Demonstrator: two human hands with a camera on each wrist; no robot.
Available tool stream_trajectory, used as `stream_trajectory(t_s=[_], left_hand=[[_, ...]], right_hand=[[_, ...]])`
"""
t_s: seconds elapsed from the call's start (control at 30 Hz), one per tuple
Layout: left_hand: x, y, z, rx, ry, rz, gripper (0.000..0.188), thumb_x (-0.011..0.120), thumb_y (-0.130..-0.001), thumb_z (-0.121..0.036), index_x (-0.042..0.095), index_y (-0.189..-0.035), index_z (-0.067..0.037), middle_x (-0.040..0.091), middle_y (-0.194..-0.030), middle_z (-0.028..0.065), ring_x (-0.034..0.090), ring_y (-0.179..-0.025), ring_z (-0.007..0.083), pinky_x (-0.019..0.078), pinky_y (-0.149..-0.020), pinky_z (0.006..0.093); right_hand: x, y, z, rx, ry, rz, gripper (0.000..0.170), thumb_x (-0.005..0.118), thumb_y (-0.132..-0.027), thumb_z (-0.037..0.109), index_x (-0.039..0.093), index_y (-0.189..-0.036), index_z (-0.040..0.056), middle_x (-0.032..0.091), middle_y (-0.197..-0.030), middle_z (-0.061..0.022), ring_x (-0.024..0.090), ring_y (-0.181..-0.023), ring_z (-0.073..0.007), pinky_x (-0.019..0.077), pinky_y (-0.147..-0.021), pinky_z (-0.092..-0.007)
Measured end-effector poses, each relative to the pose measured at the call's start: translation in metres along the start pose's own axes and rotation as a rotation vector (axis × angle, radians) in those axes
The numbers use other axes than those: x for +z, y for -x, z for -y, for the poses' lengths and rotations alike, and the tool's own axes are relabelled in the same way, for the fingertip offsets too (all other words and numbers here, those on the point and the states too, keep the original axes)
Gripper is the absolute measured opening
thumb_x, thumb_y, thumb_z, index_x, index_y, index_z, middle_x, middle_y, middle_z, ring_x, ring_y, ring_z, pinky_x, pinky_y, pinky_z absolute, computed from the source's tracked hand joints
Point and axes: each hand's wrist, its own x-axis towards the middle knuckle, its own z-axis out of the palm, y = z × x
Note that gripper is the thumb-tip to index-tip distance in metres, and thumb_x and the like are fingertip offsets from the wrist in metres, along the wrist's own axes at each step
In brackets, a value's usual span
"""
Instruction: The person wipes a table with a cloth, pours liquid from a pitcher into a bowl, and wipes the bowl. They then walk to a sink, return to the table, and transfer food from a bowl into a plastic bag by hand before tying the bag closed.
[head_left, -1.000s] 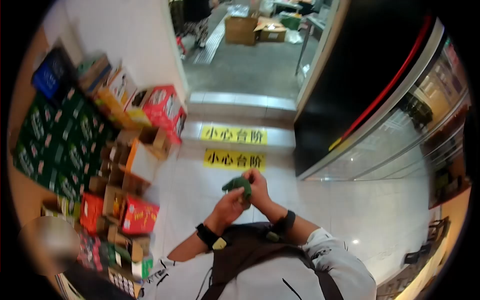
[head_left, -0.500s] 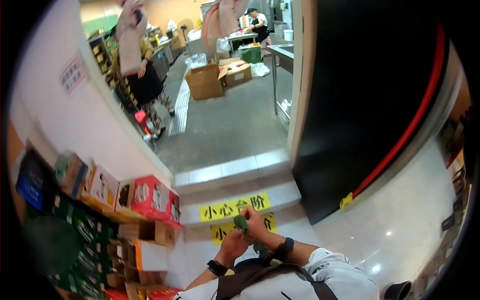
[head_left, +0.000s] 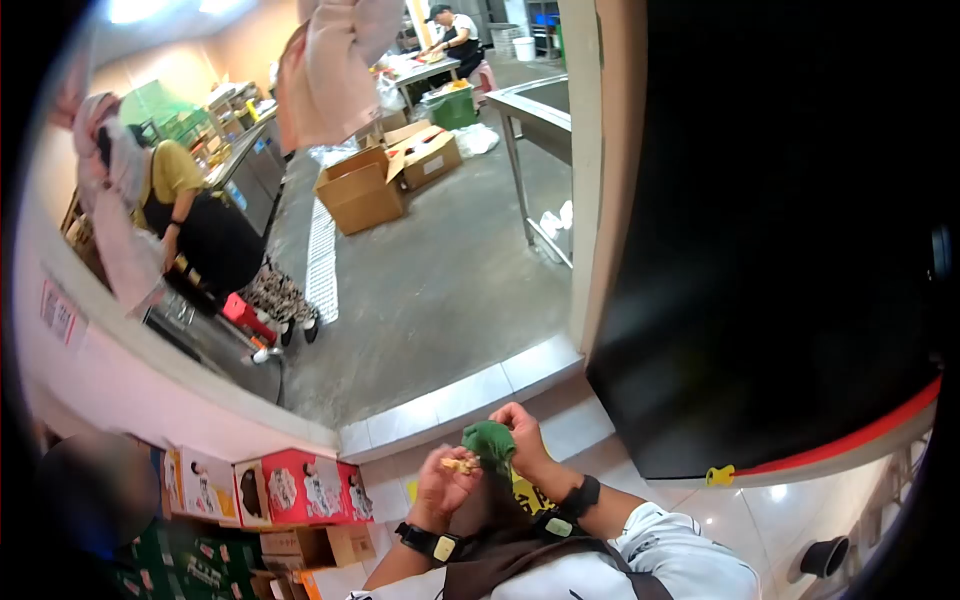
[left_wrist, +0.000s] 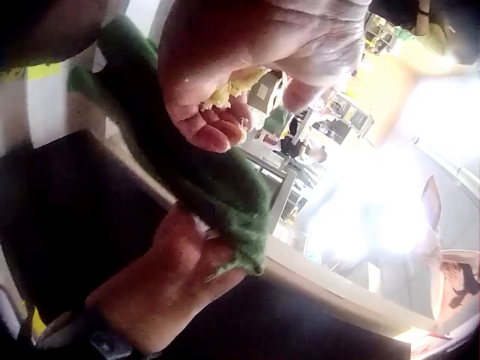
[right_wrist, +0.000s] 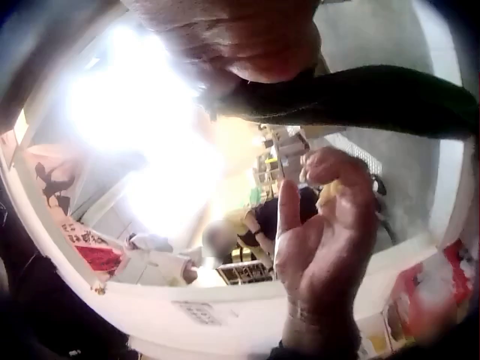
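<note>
My right hand (head_left: 525,438) pinches a limp green cloth (head_left: 488,440) near its upper end, and the rest of the cloth hangs down. In the left wrist view the fuzzy green cloth (left_wrist: 217,180) stretches past both hands. My left hand (head_left: 442,492) is beside it, palm up, fingers curled round a pale yellow crumbly piece (head_left: 460,465). Seen from the left wrist, that yellow piece (left_wrist: 232,88) lies between palm and bent fingers; its exact kind I cannot tell. From the right wrist, the left hand (right_wrist: 322,247) appears apart from the cloth.
A tiled step (head_left: 460,395) leads through a doorway to a grey floor with open cardboard boxes (head_left: 360,190). A dark door (head_left: 760,240) stands at the right, stacked cartons (head_left: 305,490) at the lower left. One person (head_left: 205,210) stands inside; another (head_left: 458,40) sits farther back.
The view has tilted up and nearer the doorway, showing more of the room. The hands have drawn apart; the cloth now hangs from the right hand, and the yellow piece shows in the left.
</note>
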Motion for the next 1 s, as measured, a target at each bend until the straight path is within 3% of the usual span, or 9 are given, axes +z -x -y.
stream_trajectory(t_s=[0.07, 0.2, 0.27, 0.37, 0.6, 0.67, 0.73, 0.77, 1.0], left_hand=[[-0.001, -0.037, -0.037, 0.005, 0.078, 0.041, 0.047, 0.032, -0.093, -0.039, 0.056, -0.088, 0.001, 0.061, -0.087, 0.0151, 0.055, -0.08, 0.0258, 0.0446, -0.073, 0.0351], [0.012, -0.117, -0.12, -0.035, 0.115, -0.087, 0.03, 0.035, -0.091, -0.03, 0.046, -0.075, -0.007, 0.043, -0.066, 0.0048, 0.043, -0.063, 0.019, 0.0403, -0.061, 0.0323], [0.053, -0.142, -0.161, -0.058, 0.084, -0.098, 0.026, 0.038, -0.089, -0.027, 0.046, -0.075, -0.007, 0.042, -0.065, 0.004, 0.043, -0.061, 0.0177, 0.04, -0.06, 0.0307], [0.115, -0.181, -0.214, -0.019, -0.015, -0.049, 0.018, 0.044, -0.085, -0.02, 0.049, -0.074, -0.007, 0.043, -0.063, 0.0023, 0.044, -0.059, 0.0159, 0.0408, -0.058, 0.029], [0.256, -0.257, -0.305, 0.232, 0.045, 0.282, 0.017, 0.043, -0.089, -0.01, 0.056, -0.085, 0.001, 0.057, -0.077, 0.0111, 0.056, -0.079, 0.0235, 0.0496, -0.082, 0.0363], [0.291, -0.278, -0.319, 0.409, 0.165, 0.28, 0.018, 0.042, -0.09, -0.009, 0.057, -0.09, 0.002, 0.059, -0.088, 0.0136, 0.057, -0.085, 0.0241, 0.049, -0.085, 0.0382], [0.256, -0.35, -0.37, 0.557, 0.242, 0.461, 0.035, 0.054, -0.087, -0.028, 0.053, -0.105, 0.002, 0.056, -0.107, 0.0167, 0.05, -0.109, 0.0242, 0.0415, -0.096, 0.0369], [0.27, -0.353, -0.376, 0.658, 0.251, 0.463, 0.034, 0.054, -0.087, -0.028, 0.053, -0.104, 0.002, 0.055, -0.107, 0.0165, 0.05, -0.108, 0.024, 0.0415, -0.096, 0.0369], [0.472, -0.281, -0.354, 1.409, 0.129, 0.586, 0.028, 0.051, -0.089, -0.022, 0.053, -0.102, 0.002, 0.054, -0.108, 0.015, 0.051, -0.104, 0.0224, 0.0414, -0.096, 0.0364]], right_hand=[[-0.011, -0.03, 0.006, 0.006, 0.023, -0.057, 0.017, 0.065, -0.079, 0.005, 0.048, -0.077, 0.0055, 0.052, -0.074, -0.0004, 0.048, -0.068, -0.0075, 0.0432, -0.061, -0.0213], [-0.028, -0.073, 0.031, 0.018, 0.321, -0.231, 0.016, 0.065, -0.079, 0.006, 0.049, -0.077, 0.0052, 0.052, -0.073, -0.0009, 0.048, -0.067, -0.0076, 0.0443, -0.059, -0.0223], [-0.026, -0.079, 0.061, 0.117, 0.179, -0.371, 0.016, 0.064, -0.08, 0.007, 0.049, -0.078, 0.0059, 0.053, -0.074, -0.0016, 0.049, -0.066, -0.0081, 0.0451, -0.057, -0.023], [-0.049, -0.09, 0.075, 0.015, 0.301, -0.46, 0.016, 0.063, -0.08, 0.005, 0.047, -0.077, 0.0053, 0.053, -0.078, -0.0035, 0.051, -0.067, -0.0104, 0.0471, -0.059, -0.0235], [-0.038, -0.091, 0.172, -0.084, 0.002, -0.63, 0.016, 0.06, -0.078, -0.001, 0.045, -0.077, 0.0061, 0.052, -0.08, -0.0043, 0.051, -0.07, -0.0112, 0.0478, -0.059, -0.0245], [-0.057, -0.082, 0.173, -0.161, 0.049, -0.678, 0.015, 0.056, -0.08, -0.001, 0.044, -0.077, 0.0072, 0.052, -0.079, -0.005, 0.051, -0.07, -0.012, 0.0466, -0.062, -0.0244], [-0.061, -0.07, 0.191, -0.175, 0.147, -0.719, 0.015, 0.056, -0.079, -0.001, 0.044, -0.077, 0.0072, 0.052, -0.079, -0.005, 0.051, -0.071, -0.0122, 0.046, -0.063, -0.0242], [-0.067, -0.066, 0.202, -0.202, 0.244, -0.742, 0.015, 0.056, -0.079, -0.002, 0.044, -0.077, 0.0073, 0.052, -0.079, -0.005, 0.05, -0.071, -0.0123, 0.0455, -0.065, -0.024], [-0.088, -0.046, 0.229, -0.111, 0.212, -0.834, 0.011, 0.05, -0.08, -0.003, 0.045, -0.076, 0.0057, 0.053, -0.079, -0.0055, 0.049, -0.073, -0.0127, 0.0431, -0.071, -0.0247]])
